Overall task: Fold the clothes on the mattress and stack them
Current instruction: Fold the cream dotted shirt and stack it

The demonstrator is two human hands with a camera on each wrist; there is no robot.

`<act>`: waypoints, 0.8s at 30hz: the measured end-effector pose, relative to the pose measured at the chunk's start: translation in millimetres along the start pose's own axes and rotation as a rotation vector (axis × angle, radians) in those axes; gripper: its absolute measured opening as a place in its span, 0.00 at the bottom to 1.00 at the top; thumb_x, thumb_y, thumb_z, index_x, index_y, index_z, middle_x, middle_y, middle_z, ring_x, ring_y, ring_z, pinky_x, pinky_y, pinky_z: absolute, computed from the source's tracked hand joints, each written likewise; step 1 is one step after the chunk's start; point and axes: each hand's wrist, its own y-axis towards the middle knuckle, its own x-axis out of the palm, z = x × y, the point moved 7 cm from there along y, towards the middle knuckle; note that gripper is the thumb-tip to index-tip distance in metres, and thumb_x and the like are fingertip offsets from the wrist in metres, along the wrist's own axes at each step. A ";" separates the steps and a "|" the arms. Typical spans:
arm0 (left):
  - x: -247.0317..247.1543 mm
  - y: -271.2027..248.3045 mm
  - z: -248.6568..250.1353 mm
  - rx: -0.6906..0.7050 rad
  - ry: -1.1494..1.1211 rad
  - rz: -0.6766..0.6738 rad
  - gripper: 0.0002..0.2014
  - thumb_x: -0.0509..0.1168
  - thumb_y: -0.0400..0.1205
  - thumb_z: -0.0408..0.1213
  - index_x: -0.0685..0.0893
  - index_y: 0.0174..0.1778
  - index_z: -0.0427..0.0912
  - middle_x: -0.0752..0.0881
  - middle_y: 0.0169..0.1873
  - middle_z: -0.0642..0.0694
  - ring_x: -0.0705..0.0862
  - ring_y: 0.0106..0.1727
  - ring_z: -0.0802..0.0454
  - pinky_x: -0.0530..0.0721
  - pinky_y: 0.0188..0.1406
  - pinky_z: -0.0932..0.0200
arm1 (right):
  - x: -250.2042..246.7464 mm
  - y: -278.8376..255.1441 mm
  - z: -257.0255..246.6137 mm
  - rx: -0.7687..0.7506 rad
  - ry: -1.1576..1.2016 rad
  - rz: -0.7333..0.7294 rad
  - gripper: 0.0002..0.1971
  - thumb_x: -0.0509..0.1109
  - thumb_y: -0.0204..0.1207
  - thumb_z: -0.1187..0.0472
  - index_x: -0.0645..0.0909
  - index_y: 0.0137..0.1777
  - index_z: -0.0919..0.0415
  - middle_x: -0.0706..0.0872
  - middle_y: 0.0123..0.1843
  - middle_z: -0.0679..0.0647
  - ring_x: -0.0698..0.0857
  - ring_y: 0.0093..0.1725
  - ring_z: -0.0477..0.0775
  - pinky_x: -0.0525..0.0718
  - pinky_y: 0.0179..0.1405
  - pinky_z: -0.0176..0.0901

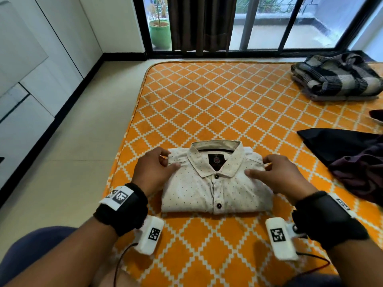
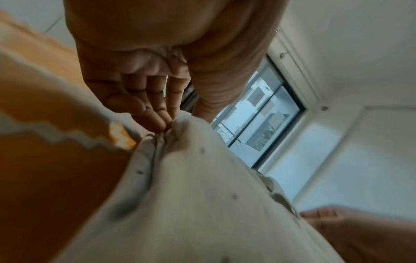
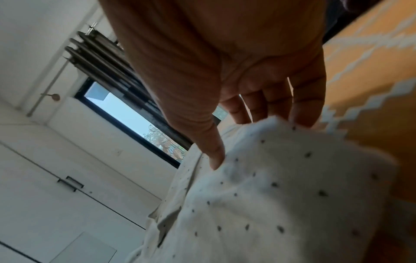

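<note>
A folded cream shirt with small dark dots (image 1: 215,187) lies collar up on the orange lattice-patterned mattress (image 1: 207,100), close in front of me. My left hand (image 1: 171,160) holds the shirt's left shoulder, thumb on top and fingers curled over the edge. In the left wrist view the fingertips (image 2: 162,122) meet the cloth (image 2: 202,195) at its fold. My right hand (image 1: 258,166) holds the right shoulder the same way. The right wrist view shows the thumb (image 3: 213,156) pressed on the dotted cloth (image 3: 281,195) and the fingers behind its edge.
A folded striped grey and black garment (image 1: 335,77) lies at the mattress's back right. Unfolded dark clothes (image 1: 352,160) lie heaped at the right edge. Tiled floor and white cabinets (image 1: 31,90) are to the left, a barred window (image 1: 248,23) beyond.
</note>
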 end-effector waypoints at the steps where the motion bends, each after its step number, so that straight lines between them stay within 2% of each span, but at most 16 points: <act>1: 1.2 4.8 -3.1 -0.029 -0.071 -0.011 0.16 0.81 0.77 0.46 0.86 0.55 0.48 0.88 0.42 0.48 0.88 0.46 0.46 0.85 0.43 0.49 | 2.0 4.2 0.1 -0.003 0.050 0.006 0.20 0.85 0.70 0.43 0.83 0.52 0.53 0.89 0.50 0.53 0.89 0.48 0.58 0.91 0.46 0.60; 3: 2.7 12.0 -7.5 -0.077 -0.224 -0.039 0.12 0.82 0.76 0.42 0.87 0.49 0.43 0.89 0.42 0.43 0.90 0.47 0.40 0.89 0.41 0.45 | -0.1 12.6 1.0 -0.023 0.140 0.073 0.18 0.86 0.70 0.46 0.84 0.49 0.53 0.90 0.48 0.55 0.90 0.47 0.60 0.91 0.49 0.65; 4: 2.5 13.9 -8.1 -0.094 -0.298 -0.060 0.12 0.82 0.77 0.40 0.87 0.48 0.40 0.90 0.42 0.42 0.91 0.45 0.41 0.89 0.36 0.47 | -2.5 14.6 1.6 -0.040 0.198 0.113 0.16 0.86 0.71 0.48 0.85 0.48 0.54 0.91 0.47 0.56 0.90 0.47 0.61 0.91 0.49 0.67; 6: -2.8 15.5 -8.8 -0.125 -0.418 -0.104 0.13 0.81 0.77 0.38 0.86 0.48 0.35 0.90 0.39 0.44 0.89 0.34 0.50 0.80 0.25 0.57 | -6.0 15.0 1.0 -0.088 0.296 0.168 0.14 0.86 0.72 0.53 0.85 0.46 0.58 0.90 0.44 0.61 0.90 0.46 0.67 0.91 0.46 0.70; 8: -11.1 17.1 -11.3 -0.145 -0.486 -0.146 0.13 0.82 0.75 0.39 0.86 0.47 0.38 0.89 0.35 0.46 0.85 0.29 0.55 0.74 0.23 0.60 | -5.4 13.8 -2.1 -0.124 0.366 0.167 0.13 0.85 0.74 0.57 0.85 0.46 0.64 0.89 0.46 0.68 0.89 0.49 0.73 0.89 0.46 0.70; 10: -14.7 20.5 -19.2 -0.184 -0.517 -0.181 0.14 0.83 0.74 0.40 0.85 0.45 0.40 0.89 0.32 0.47 0.84 0.28 0.55 0.73 0.24 0.60 | -2.7 16.0 -2.5 -0.097 0.441 0.128 0.15 0.85 0.74 0.59 0.85 0.51 0.68 0.90 0.50 0.70 0.90 0.49 0.72 0.90 0.45 0.67; 12: -9.7 24.2 -30.7 -0.270 -0.541 -0.184 0.14 0.84 0.72 0.38 0.84 0.42 0.41 0.87 0.27 0.47 0.81 0.24 0.54 0.74 0.19 0.61 | 1.9 21.3 5.2 0.001 0.495 0.081 0.16 0.84 0.75 0.62 0.84 0.53 0.72 0.91 0.51 0.71 0.90 0.42 0.67 0.88 0.36 0.57; 14: -0.6 28.2 -37.8 -0.339 -0.581 -0.169 0.13 0.83 0.72 0.35 0.84 0.42 0.38 0.85 0.24 0.47 0.78 0.20 0.55 0.74 0.16 0.63 | 5.5 27.0 14.4 0.065 0.480 0.068 0.13 0.83 0.76 0.62 0.85 0.49 0.71 0.91 0.50 0.72 0.86 0.36 0.61 0.82 0.31 0.49; 15: 2.3 29.8 -38.4 -0.356 -0.592 -0.153 0.12 0.82 0.74 0.34 0.85 0.44 0.36 0.85 0.23 0.45 0.78 0.19 0.55 0.76 0.16 0.63 | 6.3 30.0 17.8 0.070 0.453 0.079 0.11 0.82 0.77 0.62 0.85 0.47 0.69 0.91 0.49 0.71 0.85 0.36 0.60 0.83 0.31 0.51; 17: 5.1 32.1 -39.0 -0.363 -0.585 -0.103 0.11 0.79 0.78 0.33 0.86 0.50 0.31 0.85 0.24 0.42 0.79 0.19 0.53 0.80 0.17 0.62 | 6.8 35.5 22.2 0.053 0.387 0.126 0.11 0.81 0.78 0.60 0.86 0.42 0.67 0.92 0.45 0.68 0.88 0.40 0.64 0.88 0.40 0.61; 19: 4.5 31.9 -38.6 -0.336 -0.527 -0.065 0.10 0.75 0.83 0.33 0.86 0.52 0.29 0.85 0.25 0.38 0.78 0.19 0.49 0.83 0.19 0.57 | 6.3 37.9 23.6 0.039 0.316 0.171 0.11 0.79 0.80 0.57 0.89 0.40 0.62 0.92 0.41 0.61 0.90 0.45 0.66 0.89 0.47 0.63; 21: 0.6 32.4 -36.6 -0.267 -0.398 -0.026 0.06 0.73 0.85 0.33 0.88 0.51 0.31 0.88 0.28 0.38 0.83 0.23 0.45 0.89 0.28 0.49 | 3.5 38.2 23.3 0.018 0.295 0.194 0.14 0.75 0.84 0.54 0.88 0.37 0.59 0.90 0.36 0.58 0.88 0.41 0.66 0.87 0.41 0.59; 23: -10.2 32.2 -26.5 -0.132 -0.159 0.040 0.01 0.74 0.84 0.36 0.90 0.49 0.43 0.92 0.35 0.45 0.90 0.33 0.46 0.93 0.41 0.44 | -2.6 34.3 17.4 0.000 0.338 0.197 0.17 0.71 0.87 0.51 0.87 0.38 0.60 0.89 0.37 0.63 0.84 0.36 0.62 0.81 0.35 0.55; 24: -16.6 30.1 -16.7 -0.051 -0.034 0.086 0.02 0.74 0.83 0.39 0.89 0.49 0.49 0.92 0.41 0.50 0.90 0.39 0.48 0.91 0.46 0.46 | -7.7 31.0 12.0 -0.019 0.363 0.188 0.17 0.71 0.87 0.50 0.88 0.40 0.60 0.90 0.40 0.65 0.83 0.35 0.61 0.79 0.33 0.53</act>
